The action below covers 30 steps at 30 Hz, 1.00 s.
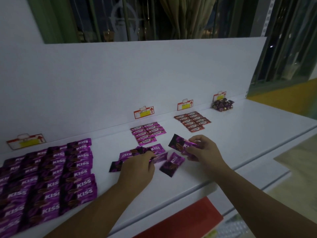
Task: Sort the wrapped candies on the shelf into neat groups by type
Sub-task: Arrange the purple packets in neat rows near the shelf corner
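White shelf runs from near left to far right under everything. Filling its near left, the KISS block is the biggest group, tidy rows with each wrapper's long axis across the shelf, well left of both hands. In the middle the loose KISS candies lie at mixed angles, just near of the pink Choco group. Nearer to the block, the left hand reaches palm down, fingers curled onto that scatter, seemingly pinching a wrapper. Just right of it the right hand pinches a single KISS candy by its right end, long axis left to right, dark end toward the block
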Motion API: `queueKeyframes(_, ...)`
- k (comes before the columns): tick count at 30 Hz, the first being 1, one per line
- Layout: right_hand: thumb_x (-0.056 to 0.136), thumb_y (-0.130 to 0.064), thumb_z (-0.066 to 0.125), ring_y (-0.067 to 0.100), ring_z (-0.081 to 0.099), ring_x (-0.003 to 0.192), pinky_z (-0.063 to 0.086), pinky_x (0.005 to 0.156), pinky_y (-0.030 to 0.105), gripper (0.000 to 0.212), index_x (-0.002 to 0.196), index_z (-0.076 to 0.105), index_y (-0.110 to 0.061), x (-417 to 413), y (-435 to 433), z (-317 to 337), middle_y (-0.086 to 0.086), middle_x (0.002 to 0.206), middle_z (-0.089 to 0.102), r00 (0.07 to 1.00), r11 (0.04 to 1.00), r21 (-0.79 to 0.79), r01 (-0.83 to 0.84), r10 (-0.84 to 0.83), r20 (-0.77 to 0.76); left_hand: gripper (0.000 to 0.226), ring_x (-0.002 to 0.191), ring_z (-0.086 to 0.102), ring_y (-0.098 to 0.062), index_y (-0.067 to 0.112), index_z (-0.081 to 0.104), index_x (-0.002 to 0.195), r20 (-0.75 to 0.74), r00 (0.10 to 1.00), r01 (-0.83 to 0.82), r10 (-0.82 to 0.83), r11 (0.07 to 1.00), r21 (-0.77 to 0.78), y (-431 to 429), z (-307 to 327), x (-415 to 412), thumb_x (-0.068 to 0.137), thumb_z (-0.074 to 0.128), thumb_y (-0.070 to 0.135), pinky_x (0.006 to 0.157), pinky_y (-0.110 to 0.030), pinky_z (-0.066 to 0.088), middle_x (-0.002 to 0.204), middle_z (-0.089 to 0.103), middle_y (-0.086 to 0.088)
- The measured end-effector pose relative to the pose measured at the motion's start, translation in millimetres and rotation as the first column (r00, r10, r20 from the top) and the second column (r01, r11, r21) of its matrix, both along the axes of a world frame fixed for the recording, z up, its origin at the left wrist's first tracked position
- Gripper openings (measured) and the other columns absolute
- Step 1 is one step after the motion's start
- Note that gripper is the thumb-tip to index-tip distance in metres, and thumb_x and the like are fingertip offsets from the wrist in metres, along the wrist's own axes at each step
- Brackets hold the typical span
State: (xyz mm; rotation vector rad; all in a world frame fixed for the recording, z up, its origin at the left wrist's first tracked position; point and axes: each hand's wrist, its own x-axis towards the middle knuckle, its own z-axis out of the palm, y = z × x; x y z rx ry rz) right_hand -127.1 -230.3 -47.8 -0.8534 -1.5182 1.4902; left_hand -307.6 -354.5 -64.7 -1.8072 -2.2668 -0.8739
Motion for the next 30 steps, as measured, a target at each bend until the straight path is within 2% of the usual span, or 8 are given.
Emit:
queueKeyframes(3,0.078,0.004,0.068,0.026,0.071,0.072,0.054,0.059,0.026,0.028,0.072,0.064,-0.023,-14.7,-12.1,8.5,0.010,0.082,0.073,0.997,0.997,-0.013,-0.075,0.074,-0.034,0.005,0.073,0.064,-0.012,0.020,0.060,0.087,0.362,0.931,-0.044,0.041,0.999,0.001,-9.0,17.6,-12.1,0.085,0.062,0.016,0.064,-0.027,0.052,0.082,0.069,0.004)
queueKeyframes(6,0.077,0.003,0.069,0.028,0.070,0.072,0.053,0.059,0.028,0.033,0.066,0.064,-0.027,-40.9,-30.5,17.3,0.009,0.079,0.073,0.981,0.982,-0.004,-0.191,0.190,-0.031,0.009,0.063,0.069,-0.017,0.007,0.059,0.088,0.828,0.559,-0.051,0.054,0.998,-0.030,-30.7,38.1,-33.6,0.084,0.058,-0.001,0.056,-0.030,0.055,0.075,0.071,-0.011)
queueKeyframes(9,0.076,0.002,0.071,0.026,0.069,0.070,0.053,0.057,0.027,0.024,0.074,0.063,-0.020,-73.2,-55.9,21.9,0.008,0.079,0.073,0.938,0.938,0.020,-0.347,0.347,-0.003,0.023,0.056,0.061,-0.018,0.007,0.058,0.092,0.973,0.225,-0.093,0.047,0.995,-0.027,-65.4,44.1,-53.1,0.082,0.048,-0.012,0.058,-0.029,0.052,0.068,0.065,-0.010)
queueKeyframes(11,0.074,0.005,0.071,0.023,0.069,0.068,0.053,0.056,0.026,0.023,0.076,0.062,-0.015,-95.3,-75.1,21.8,0.006,0.077,0.072,0.897,0.896,0.020,-0.443,0.443,0.015,0.020,0.053,0.053,-0.015,0.008,0.057,0.085,0.990,0.135,-0.090,0.031,0.996,-0.019,-91.6,43.4,-65.7,0.082,0.050,-0.011,0.056,-0.028,0.051,0.067,0.056,-0.009)
queueKeyframes(15,0.075,0.007,0.070,0.020,0.067,0.066,0.054,0.057,0.027,0.032,0.068,0.064,-0.024,-134.1,-114.1,22.2,0.002,0.072,0.069,0.792,0.790,0.062,-0.610,0.605,0.085,0.007,0.056,0.054,-0.016,0.008,0.065,0.077,0.991,0.134,-0.163,0.002,0.986,0.020,-141.1,42.9,-91.2,0.079,0.067,0.001,0.057,-0.030,0.050,0.065,0.057,-0.009)
queueKeyframes(20,0.075,-0.003,0.075,0.018,0.066,0.065,0.052,0.060,0.028,0.026,0.078,0.060,-0.024,-172.7,-157.9,19.9,-0.003,0.089,0.065,0.756,0.738,0.169,-0.653,0.626,0.190,0.012,0.055,0.061,-0.017,0.015,0.069,0.070,0.941,0.305,-0.338,0.149,0.940,-0.039,-193.3,45.0,-122.5,0.072,0.075,0.004,0.057,-0.032,0.054,0.061,0.064,-0.007)
queueKeyframes(26,0.068,-0.017,0.082,-0.005,0.055,0.099,0.041,0.086,0.007,0.037,0.093,0.060,-0.034,-208.0,-204.4,14.5,-0.014,0.107,0.058,0.737,0.466,0.576,-0.671,0.499,0.455,0.029,0.084,0.069,-0.030,0.014,0.063,0.093,0.942,0.263,-0.418,0.211,0.904,-0.086,-245.1,45.0,-156.3,0.069,0.078,0.008,0.078,-0.049,0.056,0.092,0.071,-0.013)
queueKeyframes(30,0.068,-0.022,0.081,-0.002,0.053,0.101,0.038,0.089,0.004,0.034,0.099,0.067,-0.025,-227.4,-228.0,11.1,-0.014,0.108,0.056,0.747,0.381,0.653,-0.655,0.454,0.485,0.029,0.086,0.069,-0.027,0.014,0.064,0.095,0.937,0.264,-0.371,0.228,0.921,-0.120,-276.4,43.9,-173.7,0.069,0.078,0.011,0.075,-0.040,0.058,0.090,0.073,-0.009)
